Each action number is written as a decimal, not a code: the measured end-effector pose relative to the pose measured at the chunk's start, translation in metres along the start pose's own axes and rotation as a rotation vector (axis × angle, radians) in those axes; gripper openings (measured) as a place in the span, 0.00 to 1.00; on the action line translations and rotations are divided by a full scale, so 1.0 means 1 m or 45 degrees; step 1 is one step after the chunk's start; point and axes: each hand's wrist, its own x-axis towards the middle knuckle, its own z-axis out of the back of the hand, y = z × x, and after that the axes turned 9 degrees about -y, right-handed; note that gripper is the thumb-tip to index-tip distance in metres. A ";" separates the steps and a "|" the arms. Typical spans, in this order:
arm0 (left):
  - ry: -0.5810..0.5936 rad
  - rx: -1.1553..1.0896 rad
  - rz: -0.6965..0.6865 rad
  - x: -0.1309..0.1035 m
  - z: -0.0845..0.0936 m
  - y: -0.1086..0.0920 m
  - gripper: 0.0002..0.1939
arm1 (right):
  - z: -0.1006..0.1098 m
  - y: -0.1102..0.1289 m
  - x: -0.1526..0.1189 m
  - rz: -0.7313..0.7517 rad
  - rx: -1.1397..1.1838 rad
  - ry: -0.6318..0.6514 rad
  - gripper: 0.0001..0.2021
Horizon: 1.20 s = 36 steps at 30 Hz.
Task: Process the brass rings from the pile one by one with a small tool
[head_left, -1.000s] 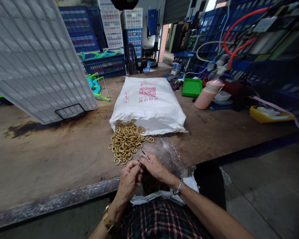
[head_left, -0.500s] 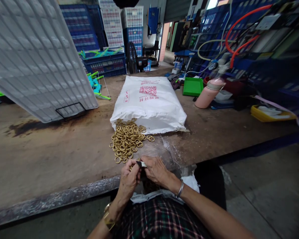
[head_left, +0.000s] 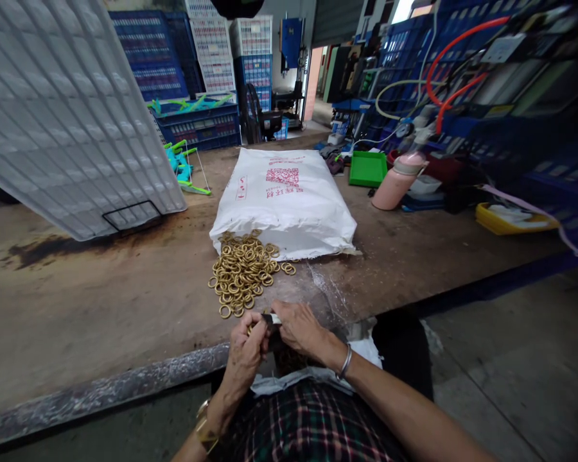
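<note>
Brass-coloured rings [head_left: 243, 269] lie in a heap at the mouth of a white woven sack [head_left: 289, 205] on the table. Just in front of the heap, at the table's near edge, my two hands meet. My left hand [head_left: 245, 346] is closed, with a brass-coloured ring [head_left: 250, 328] showing between its fingers. My right hand [head_left: 301, 328] is closed around a small black-and-white piece [head_left: 275, 318], whose black end touches the left thumb. What kind of piece it is cannot be made out. Below the hands, an opened pale bag [head_left: 289, 380] lies on my lap, its contents mostly hidden.
A tall white ribbed plastic crate [head_left: 77, 128] leans at the left. Green hangers [head_left: 185, 167] lie behind it. To the right stand a green tray [head_left: 367, 168], a pink bottle [head_left: 395, 186] and a yellow tray [head_left: 510, 221]. The table's edge [head_left: 101, 388] runs before me.
The view has shifted slightly, so the scene sits a little further left. Both hands keep nearly the same pose, with small finger movement around the ring and the black-and-white piece.
</note>
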 end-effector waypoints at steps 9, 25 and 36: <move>0.395 -0.357 0.974 -0.027 -0.016 0.008 0.06 | 0.017 -0.044 0.036 -0.381 -0.164 -0.336 0.10; -0.125 -0.667 1.376 -0.009 -0.022 0.040 0.01 | 0.004 -0.065 0.051 -0.444 -0.164 -0.446 0.07; -0.155 -0.681 1.292 -0.013 -0.022 0.043 0.08 | 0.004 -0.063 0.035 -0.373 -0.013 -0.520 0.10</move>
